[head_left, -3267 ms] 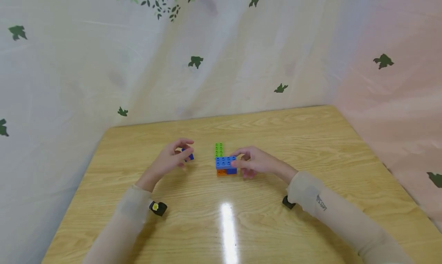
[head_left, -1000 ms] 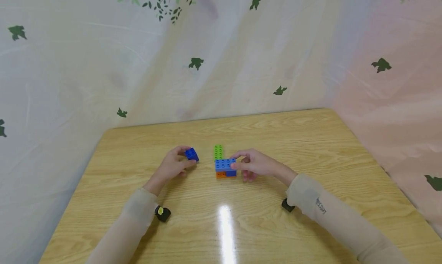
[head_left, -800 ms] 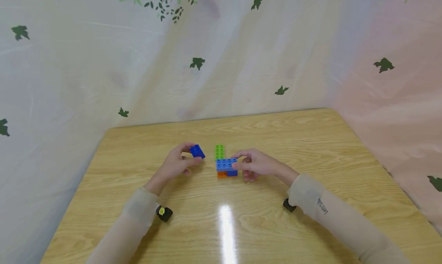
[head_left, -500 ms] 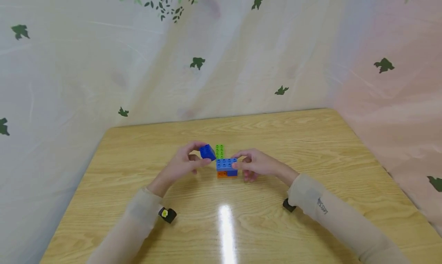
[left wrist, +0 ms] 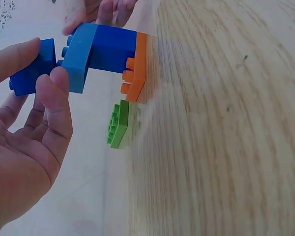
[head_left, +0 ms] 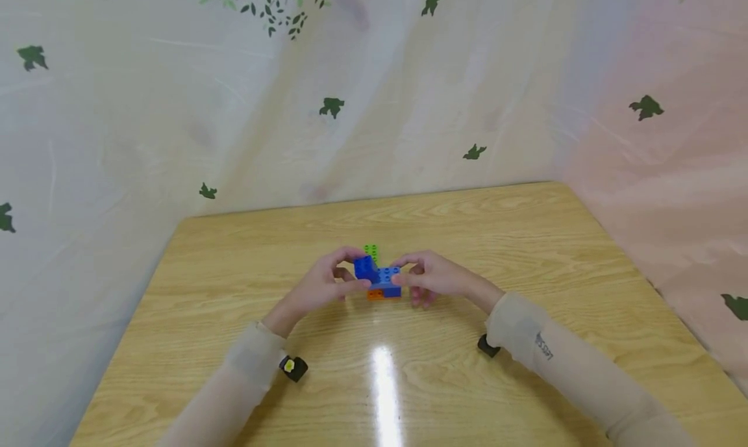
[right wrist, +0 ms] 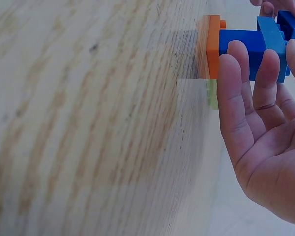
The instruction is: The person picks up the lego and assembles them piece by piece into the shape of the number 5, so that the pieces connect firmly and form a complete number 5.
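My left fingers [left wrist: 57,105] pinch a dark-blue block [head_left: 365,269] at the left end of the light-blue block [head_left: 388,277]. My right fingers [right wrist: 268,76] grip that, probably to steady it.

Diffuse light, white glare [head_left: 386,395] streaking the table [head_left: 456,395] at lower centre, soft shadow beside the left sleeve [head_left: 224,388], right-wrist view hazy, green brick [right wrist: 212,95] apparently washed out at upper right.

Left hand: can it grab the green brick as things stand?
Probably not yet: the left hand pinches a dark blue brick over the stack. Once freed, it likely could: the green brick lies just beyond the stack.
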A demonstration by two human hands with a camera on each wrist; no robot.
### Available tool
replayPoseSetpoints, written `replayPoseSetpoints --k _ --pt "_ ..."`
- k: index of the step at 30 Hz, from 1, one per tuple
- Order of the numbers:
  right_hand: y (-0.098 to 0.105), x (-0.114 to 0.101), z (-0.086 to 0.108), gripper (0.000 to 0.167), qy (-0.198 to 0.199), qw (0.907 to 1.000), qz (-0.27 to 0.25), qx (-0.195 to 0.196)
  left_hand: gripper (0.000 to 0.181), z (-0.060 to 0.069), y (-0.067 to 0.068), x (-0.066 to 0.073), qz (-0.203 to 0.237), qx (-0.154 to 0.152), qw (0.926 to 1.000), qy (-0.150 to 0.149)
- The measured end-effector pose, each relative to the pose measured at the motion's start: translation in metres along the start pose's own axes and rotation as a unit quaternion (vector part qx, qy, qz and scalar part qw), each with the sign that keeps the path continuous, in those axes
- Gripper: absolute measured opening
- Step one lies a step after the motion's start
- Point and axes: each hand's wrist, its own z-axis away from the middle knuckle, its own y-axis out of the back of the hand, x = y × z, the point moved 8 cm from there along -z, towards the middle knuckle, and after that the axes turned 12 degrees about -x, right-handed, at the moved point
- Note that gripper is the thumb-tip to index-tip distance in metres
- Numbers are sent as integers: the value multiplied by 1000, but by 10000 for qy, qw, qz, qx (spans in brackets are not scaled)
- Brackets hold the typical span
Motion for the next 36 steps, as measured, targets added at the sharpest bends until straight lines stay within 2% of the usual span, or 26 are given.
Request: replayPoseSetpoints --k 14,25,36 --pt "-1 1 0 55 -9 9999 -89 -49 47 -6 -6 -6 -82 89 9999 34" --pt "1 3 1 56 -45 10000 -4 5 45 -7 -8 -4 -39 55 9999 126" --pt "1 3 0 55 -47 10000 -22 -20 49 -11 -11 -13 66 -158 9997 160"
